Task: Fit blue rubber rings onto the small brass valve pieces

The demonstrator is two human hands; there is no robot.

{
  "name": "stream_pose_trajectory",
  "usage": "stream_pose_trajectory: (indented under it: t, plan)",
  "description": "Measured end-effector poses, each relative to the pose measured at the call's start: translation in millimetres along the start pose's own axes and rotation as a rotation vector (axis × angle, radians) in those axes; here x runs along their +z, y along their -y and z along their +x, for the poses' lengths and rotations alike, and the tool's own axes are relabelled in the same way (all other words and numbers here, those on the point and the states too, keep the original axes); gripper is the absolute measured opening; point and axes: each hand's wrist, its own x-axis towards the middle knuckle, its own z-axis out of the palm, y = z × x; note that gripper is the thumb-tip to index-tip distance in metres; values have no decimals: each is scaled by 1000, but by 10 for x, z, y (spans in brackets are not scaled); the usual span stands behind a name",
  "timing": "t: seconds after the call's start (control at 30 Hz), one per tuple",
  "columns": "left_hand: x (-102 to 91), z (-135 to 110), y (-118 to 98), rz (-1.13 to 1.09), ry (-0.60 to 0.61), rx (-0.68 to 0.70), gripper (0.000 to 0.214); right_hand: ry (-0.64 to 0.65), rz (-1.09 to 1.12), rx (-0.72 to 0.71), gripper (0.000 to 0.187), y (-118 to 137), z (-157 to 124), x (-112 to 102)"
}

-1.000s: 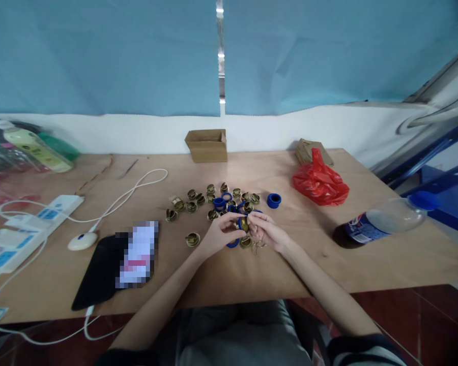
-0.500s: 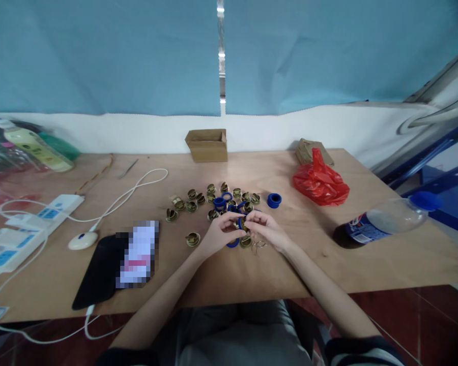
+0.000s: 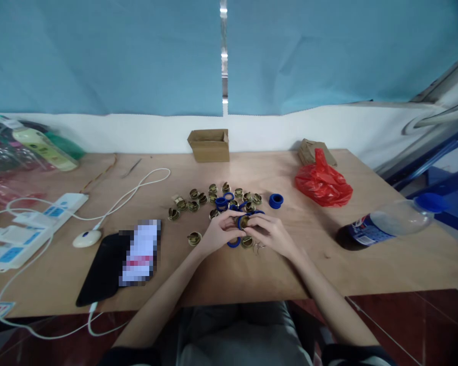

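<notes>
My left hand (image 3: 218, 235) and my right hand (image 3: 272, 233) meet over the middle of the wooden table (image 3: 366, 264), fingers pinched together on one small brass fitting with a blue ring (image 3: 243, 221). Just beyond the hands lies a scatter of several brass fittings (image 3: 198, 199) and blue rings (image 3: 221, 202). A thicker blue ring (image 3: 276, 200) lies apart to the right. One brass fitting (image 3: 193, 238) sits alone left of my left hand. Under my hands lie a blue ring (image 3: 233, 243), another brass piece and a thin wire ring (image 3: 257, 247).
A small open cardboard box (image 3: 209, 145) stands at the back. A red plastic bag (image 3: 322, 183) and a lying bottle (image 3: 385, 223) are on the right. On the left are a black pad (image 3: 101, 269), a white mouse (image 3: 86, 238), cables and power strips (image 3: 34, 223).
Both hands stayed together on the brass fitting; my right hand's fingers closed further over it and the hands sank slightly toward the table. The camera shifted a little.
</notes>
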Motion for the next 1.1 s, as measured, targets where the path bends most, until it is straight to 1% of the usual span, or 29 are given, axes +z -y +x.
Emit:
stream_pose_trajectory:
  t: [0.13, 0.33, 0.47, 0.63, 0.73, 0.93, 1.1]
  plan:
    - [-2, -9, 3, -16, 20, -7, 52, -30, -45, -57, 13, 16, -16, -12]
    - [-34, -10, -47, -13, 61, -5, 48, 1, -107, -77, 17, 33, -39, -4]
    - [-54, -4, -37, 3, 62, 38, 45, 37, -155, -86, 22, 16, -56, 17]
    - [-68, 0, 1, 53, 52, 111, 34, 100, -266, -76, 26, 19, -83, 28]
    - [-74, -2, 0, 86, 39, 130, 31, 111, -319, -84, 26, 36, -93, 29]
    - [-67, -3, -32, 99, 40, 142, 30, 91, -374, -115, 26, 49, -89, 45]
    - [-49, -19, -56, 98, 36, 125, 31, 27, -315, -81, 24, 49, -91, 98]
